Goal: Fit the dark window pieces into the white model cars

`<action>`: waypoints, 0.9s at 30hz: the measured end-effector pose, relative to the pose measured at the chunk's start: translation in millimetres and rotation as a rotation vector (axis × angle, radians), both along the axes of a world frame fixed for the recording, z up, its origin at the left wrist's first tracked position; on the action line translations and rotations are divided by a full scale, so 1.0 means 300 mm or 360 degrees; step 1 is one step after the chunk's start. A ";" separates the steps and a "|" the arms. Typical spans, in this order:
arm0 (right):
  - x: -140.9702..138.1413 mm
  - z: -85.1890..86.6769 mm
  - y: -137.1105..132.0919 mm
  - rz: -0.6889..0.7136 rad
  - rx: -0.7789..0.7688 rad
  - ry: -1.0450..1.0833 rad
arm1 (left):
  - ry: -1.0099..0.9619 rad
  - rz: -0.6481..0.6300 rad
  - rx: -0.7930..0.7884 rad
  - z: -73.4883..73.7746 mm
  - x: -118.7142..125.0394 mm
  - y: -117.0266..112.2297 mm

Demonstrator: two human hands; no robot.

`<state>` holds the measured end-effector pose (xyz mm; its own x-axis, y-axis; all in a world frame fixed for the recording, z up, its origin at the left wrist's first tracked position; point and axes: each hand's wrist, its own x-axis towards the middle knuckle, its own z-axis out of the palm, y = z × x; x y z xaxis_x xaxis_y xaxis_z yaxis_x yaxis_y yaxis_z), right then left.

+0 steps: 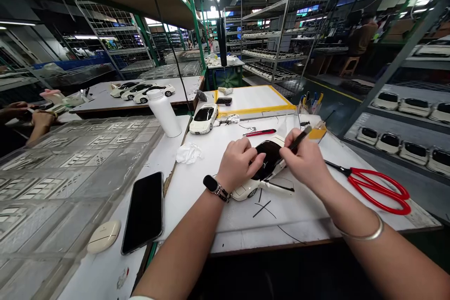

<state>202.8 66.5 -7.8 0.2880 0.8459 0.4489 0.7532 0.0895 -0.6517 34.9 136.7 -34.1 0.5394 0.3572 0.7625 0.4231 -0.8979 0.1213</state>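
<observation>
A white model car with a black windscreen and roof lies on the white worktop in front of me, its near door swung out. My left hand is closed on the car's front, fingers curled at the edge of the windscreen. Over the rear of the roof, my right hand pinches a slim dark tool; its tip is hidden by my fingers. Thin black strips lie on the worktop just below the car. Beyond it rests a red pen.
Red-handled scissors lie at right. Another model car, crumpled tissue, a white bottle and a phone are at left, beside clear plastic trays. A pen holder stands behind. A co-worker's hands show far left.
</observation>
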 end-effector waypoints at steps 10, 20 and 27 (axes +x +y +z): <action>0.222 -0.094 -0.033 -0.0277 0.0813 0.0446 | 0.0033 -0.0001 -0.0088 -0.007 0.004 -0.002; 0.546 -0.040 0.205 -0.0736 0.0317 -0.0033 | 0.0044 0.0010 -0.0087 -0.002 -0.002 -0.001; 0.537 -0.024 0.218 -0.0884 0.0335 -0.0421 | 0.0054 0.0019 -0.0083 -0.001 -0.004 0.003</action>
